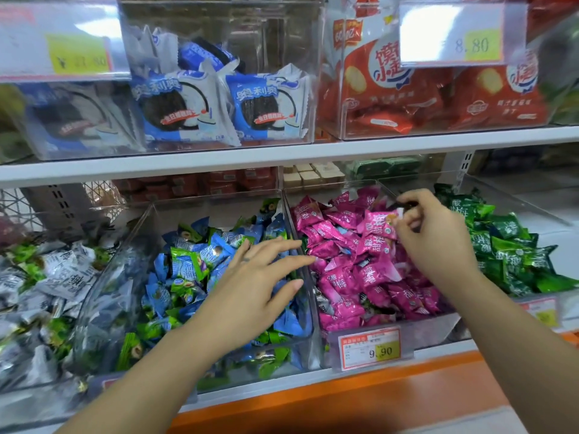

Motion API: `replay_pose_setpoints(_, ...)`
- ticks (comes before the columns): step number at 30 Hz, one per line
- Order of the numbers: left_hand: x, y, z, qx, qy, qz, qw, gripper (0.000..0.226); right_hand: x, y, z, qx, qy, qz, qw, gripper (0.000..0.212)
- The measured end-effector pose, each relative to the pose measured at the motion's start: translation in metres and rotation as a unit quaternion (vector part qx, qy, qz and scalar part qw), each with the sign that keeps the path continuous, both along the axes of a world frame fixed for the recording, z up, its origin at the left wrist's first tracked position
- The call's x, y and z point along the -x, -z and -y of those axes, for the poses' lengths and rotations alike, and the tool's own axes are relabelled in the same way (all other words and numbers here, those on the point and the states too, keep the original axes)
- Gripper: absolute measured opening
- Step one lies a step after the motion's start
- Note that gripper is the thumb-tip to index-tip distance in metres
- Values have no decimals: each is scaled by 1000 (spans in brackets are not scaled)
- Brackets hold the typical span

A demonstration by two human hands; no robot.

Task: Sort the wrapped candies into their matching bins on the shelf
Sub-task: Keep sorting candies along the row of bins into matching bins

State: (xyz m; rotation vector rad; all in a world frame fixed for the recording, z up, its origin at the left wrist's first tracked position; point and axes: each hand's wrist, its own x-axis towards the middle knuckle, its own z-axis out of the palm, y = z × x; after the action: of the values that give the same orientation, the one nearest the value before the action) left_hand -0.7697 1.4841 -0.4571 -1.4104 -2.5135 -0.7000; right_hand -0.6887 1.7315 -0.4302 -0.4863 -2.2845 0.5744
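Clear bins of wrapped candies line the lower shelf. The middle bin [300,327] holds blue and green candies [185,264]. Over it my left hand [253,277] hovers with its fingers spread straight toward the divider, holding nothing. To the right, a bin [369,346] is filled with pink candies [351,270]. My right hand [438,230] is above that bin's far right side and pinches a small dark-wrapped candy [405,205] between thumb and fingertips. Dark green candies [507,252] fill the bin beyond it.
Silver and green candies [47,277] lie in the leftmost bin. The upper shelf [282,155] carries clear boxes of blue cookie packs [219,101] and red snack packs [423,98]. A price tag [371,347] hangs on the pink bin's front. An orange ledge [344,399] runs below.
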Motion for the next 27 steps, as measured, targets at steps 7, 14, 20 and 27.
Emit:
replay_pose_setpoints(7,-2,-1,-1,2,-7,10,1000,37,-3,3,-8,-143,104,118,977,24)
replay_pose_setpoints(14,0,0,-1,0,-1,12,1000,40,-4,-3,22,-186,-148,268,934,29)
replay_pose_setpoints(20,-2,-2,0,12,0,16,1000,32,1,3,-1,-119,-124,354,919,48)
replay_pose_setpoints(27,-5,-6,0,19,1,30,999,33,7,-21,-2,-141,-129,305,933,36)
